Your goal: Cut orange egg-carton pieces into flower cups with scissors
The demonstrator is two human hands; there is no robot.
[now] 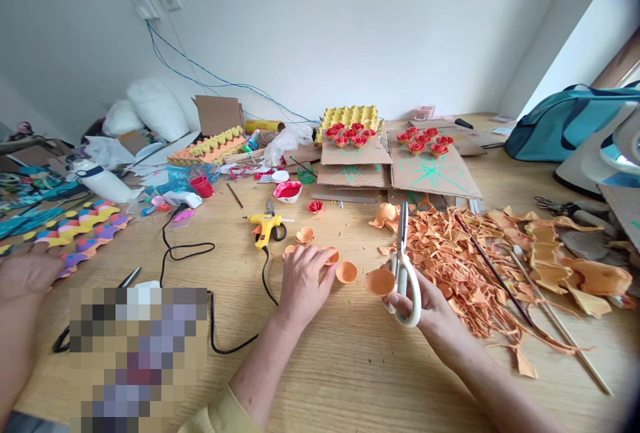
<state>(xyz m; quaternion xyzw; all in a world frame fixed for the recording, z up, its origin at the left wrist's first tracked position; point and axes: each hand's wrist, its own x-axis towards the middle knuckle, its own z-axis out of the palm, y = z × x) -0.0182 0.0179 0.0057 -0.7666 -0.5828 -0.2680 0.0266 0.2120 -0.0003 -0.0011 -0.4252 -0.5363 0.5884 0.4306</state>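
Observation:
My left hand (306, 283) reaches over a few small orange egg-carton cups, its thumb and index finger apart. One orange cup (331, 254) shows just past the index finger; whether I touch it I cannot tell. Another cup (347, 272) stands beside the thumb, and stacked cups (305, 235) sit beyond the knuckles. My right hand (423, 300) grips white-handled scissors (403, 260), blades pointing away and together. Between that hand's thumb and fingers is an orange egg-carton cup (379, 282), held up with its mouth facing me.
A yellow glue gun (265, 228) with a black cord lies left of my left hand. Orange carton scraps (460, 266) pile up on the right. Red flowers (350, 133) sit on cardboard (430, 170) at the back. Another person's hand (33, 270) rests by painted carton strips (80, 233).

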